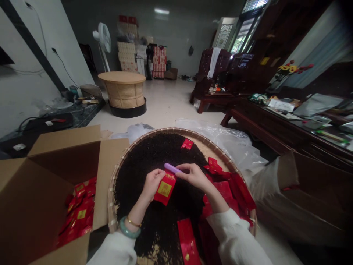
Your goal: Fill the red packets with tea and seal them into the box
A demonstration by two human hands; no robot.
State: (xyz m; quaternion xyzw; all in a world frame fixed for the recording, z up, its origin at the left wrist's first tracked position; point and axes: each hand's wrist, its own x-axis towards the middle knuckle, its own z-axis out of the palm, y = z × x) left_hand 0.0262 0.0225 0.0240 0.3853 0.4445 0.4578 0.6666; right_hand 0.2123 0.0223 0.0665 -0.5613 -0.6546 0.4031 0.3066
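A small red tea packet [164, 188] with a yellow label is pinched at its upper left edge by my left hand [152, 183]. My right hand [195, 176] grips a slim purple bag clip [173, 168], which lies across the packet's top edge. Both hands are above a round bamboo tray [112, 191] spread with dark loose tea leaves [143, 154]. Red packets [223, 191] are heaped on the tray's right side, beneath my right forearm. One more red packet [187, 144] rests on the leaves near the far rim, and a long red one [188, 241] lies near me.
An open cardboard box [110, 162] with red packets [82, 209] inside stands at the left. Another open carton [309, 184] is at the right. Clear plastic sheeting [220, 141] lies behind the tray. Farther off are a drum-shaped basket [125, 90], a white fan [104, 38] and a wooden table [256, 125].
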